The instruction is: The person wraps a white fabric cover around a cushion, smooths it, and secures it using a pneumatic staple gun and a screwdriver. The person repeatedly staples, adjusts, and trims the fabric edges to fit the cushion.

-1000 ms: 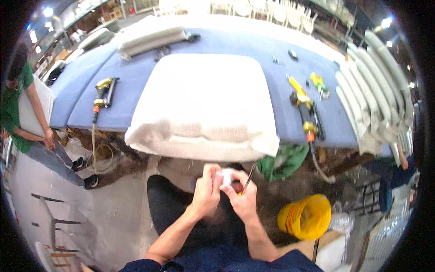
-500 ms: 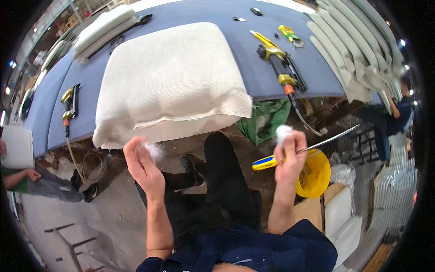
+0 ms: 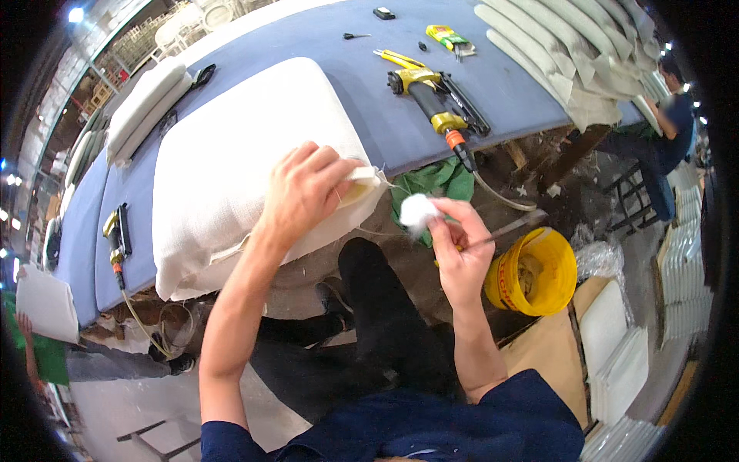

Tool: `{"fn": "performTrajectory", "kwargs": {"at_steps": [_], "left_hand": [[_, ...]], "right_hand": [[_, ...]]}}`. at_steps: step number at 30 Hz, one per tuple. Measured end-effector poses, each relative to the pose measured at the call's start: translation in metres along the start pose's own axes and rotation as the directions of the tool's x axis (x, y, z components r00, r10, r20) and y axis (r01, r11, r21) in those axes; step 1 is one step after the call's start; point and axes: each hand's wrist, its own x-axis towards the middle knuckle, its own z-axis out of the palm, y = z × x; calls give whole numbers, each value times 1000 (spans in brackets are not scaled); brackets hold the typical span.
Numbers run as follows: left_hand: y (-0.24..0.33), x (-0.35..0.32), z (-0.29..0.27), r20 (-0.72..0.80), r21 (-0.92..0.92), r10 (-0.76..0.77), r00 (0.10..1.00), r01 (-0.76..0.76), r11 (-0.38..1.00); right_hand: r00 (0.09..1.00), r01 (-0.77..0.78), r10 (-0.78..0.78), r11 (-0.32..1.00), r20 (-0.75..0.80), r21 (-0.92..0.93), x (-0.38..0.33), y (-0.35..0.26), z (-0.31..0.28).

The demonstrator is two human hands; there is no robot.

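Note:
A seat cushion in off-white woven fabric lies at the table's front edge, its near side hanging over. My left hand is closed on the loose fabric edge at its right front corner, where a yellowish inner layer shows. Just right of that corner, my right hand pinches a tuft of white wadding between thumb and fingers. The same hand also holds a long tool with a thin metal shaft; its yellow handle is mostly hidden and the shaft is blurred.
On the blue table lie a staple gun, a yellow cutter and another staple gun. Stacked covers stand right. A yellow bucket is beside my right forearm. Co-workers are at both sides.
My left hand has moved up and right onto the cushion's corner; the wadding it held is no longer visible. My right hand has come left towards the corner, with its tuft and tool.

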Motion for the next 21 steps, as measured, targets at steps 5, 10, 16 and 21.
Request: {"fn": "performTrajectory", "kwargs": {"at_steps": [5,10,16,21], "left_hand": [[-11,29,5,245,-285,-391,887,451,846],[-8,30,6,302,-352,-517,801,598,720],[-12,20,12,196,-525,-321,927,375,764],[-24,9,18,67,-384,-76,995,96,918]], "right_hand": [[991,125,-132,977,-29,-175,28,-1,40],[926,363,-375,858,40,-362,51,32,80],[964,261,-195,823,181,-505,31,40,70],[772,-257,379,920,510,-295,31,10,46]]}}
